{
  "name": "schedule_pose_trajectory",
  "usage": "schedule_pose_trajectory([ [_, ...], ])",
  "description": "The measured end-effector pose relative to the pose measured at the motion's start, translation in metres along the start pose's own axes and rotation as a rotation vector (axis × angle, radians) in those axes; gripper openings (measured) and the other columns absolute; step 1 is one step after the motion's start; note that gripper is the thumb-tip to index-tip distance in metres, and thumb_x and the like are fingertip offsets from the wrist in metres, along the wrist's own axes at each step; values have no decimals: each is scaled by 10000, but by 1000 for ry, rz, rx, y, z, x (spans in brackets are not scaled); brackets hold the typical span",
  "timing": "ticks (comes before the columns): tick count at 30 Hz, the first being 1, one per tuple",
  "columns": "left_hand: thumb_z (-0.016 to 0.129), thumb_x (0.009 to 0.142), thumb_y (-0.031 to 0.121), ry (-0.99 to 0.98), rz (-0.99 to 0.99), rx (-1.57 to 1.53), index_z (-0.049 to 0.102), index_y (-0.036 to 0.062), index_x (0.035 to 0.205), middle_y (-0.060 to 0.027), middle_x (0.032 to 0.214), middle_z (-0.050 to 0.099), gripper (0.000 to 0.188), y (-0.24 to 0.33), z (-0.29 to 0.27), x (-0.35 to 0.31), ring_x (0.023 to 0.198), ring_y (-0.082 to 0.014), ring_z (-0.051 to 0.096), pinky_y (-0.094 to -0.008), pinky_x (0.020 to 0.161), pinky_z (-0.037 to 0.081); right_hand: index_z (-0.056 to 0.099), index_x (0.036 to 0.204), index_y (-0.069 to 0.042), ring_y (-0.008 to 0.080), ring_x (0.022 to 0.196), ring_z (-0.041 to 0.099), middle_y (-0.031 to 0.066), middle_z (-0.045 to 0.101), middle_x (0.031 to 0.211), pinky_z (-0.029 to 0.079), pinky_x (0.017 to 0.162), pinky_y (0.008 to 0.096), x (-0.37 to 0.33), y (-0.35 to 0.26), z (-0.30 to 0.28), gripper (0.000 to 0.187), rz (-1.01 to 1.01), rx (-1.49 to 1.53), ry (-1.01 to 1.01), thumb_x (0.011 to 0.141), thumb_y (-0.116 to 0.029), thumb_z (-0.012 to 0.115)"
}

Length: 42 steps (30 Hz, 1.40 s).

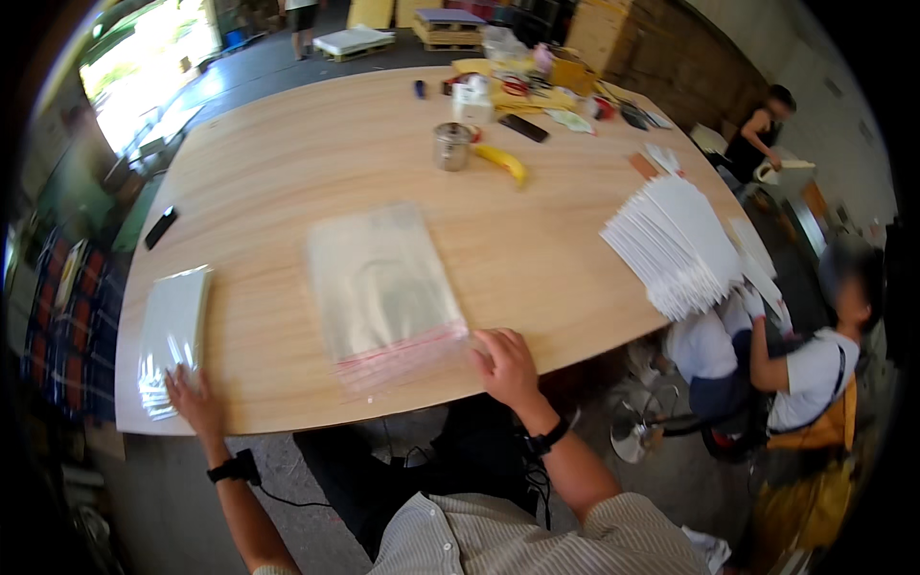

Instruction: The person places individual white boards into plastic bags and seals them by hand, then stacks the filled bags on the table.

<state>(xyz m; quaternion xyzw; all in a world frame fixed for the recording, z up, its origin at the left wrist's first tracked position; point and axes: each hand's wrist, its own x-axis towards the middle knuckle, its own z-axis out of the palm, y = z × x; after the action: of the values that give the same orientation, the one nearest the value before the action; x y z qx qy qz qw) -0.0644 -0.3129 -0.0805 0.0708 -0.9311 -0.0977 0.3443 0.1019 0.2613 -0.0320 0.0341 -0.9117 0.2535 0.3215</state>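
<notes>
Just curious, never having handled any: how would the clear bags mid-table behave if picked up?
The clear bags look thin and see-through, so they'd probably flop. Staggered pink edges suggest separate layers, which might slide apart.

You have two hands in view, your left hand point(196, 397) at lower left and your right hand point(506, 366) at lower centre, and two black wrist straps point(234, 467). One table point(244, 163) carries one glossy white stack point(176, 311) at left, one pile of clear bags point(381, 273) at centre and one fanned white pile point(678, 240) at right; you cannot count their single pieces. You also have one banana point(500, 164), one metal canister point(451, 148) and two black phone-like slabs point(161, 228), at left and upper centre.
</notes>
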Motion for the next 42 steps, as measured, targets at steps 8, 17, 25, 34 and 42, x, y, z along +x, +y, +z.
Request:
schedule_pose_trajectory([
  [8,595,1047,391,-91,-24,121,549,41,1464,-232,1604,417,546,19,0,7,1508,-399,342,-546,1208,284,691,1173,-24,335,1053,654,136,716,1088,529,910,412,0,8,-7,310,30,36,3,903,-160,759],
  [17,585,1060,381,-14,115,108,577,34,1440,-218,1550,499,515,-21,19,6,1471,-391,404,-546,1181,332,722,1152,-15,178,964,640,78,727,1087,515,891,306,13,101,-181,235,412,-3,440,948,-130,726],
  [25,601,1053,389,-40,63,152,571,54,1459,-186,1539,514,528,-14,20,9,1478,-368,401,-528,1193,330,737,1187,-37,229,1035,699,124,752,1157,529,913,330,-2,261,-364,270,556,-409,505,925,-95,707],
  [34,619,1044,334,-3,151,91,561,90,1475,-185,1519,531,499,-38,27,11,1462,-380,422,-539,1184,337,728,1192,-32,318,1201,664,155,728,1234,505,1036,378,-18,269,-378,373,430,-622,131,823,19,703],
  [42,628,1037,322,-22,125,65,557,87,1479,-189,1526,521,505,-17,17,7,1469,-350,425,-546,1154,345,766,1090,-32,337,1128,668,136,750,1163,493,1031,413,-18,266,-384,245,436,-640,123,853,-95,744],
])
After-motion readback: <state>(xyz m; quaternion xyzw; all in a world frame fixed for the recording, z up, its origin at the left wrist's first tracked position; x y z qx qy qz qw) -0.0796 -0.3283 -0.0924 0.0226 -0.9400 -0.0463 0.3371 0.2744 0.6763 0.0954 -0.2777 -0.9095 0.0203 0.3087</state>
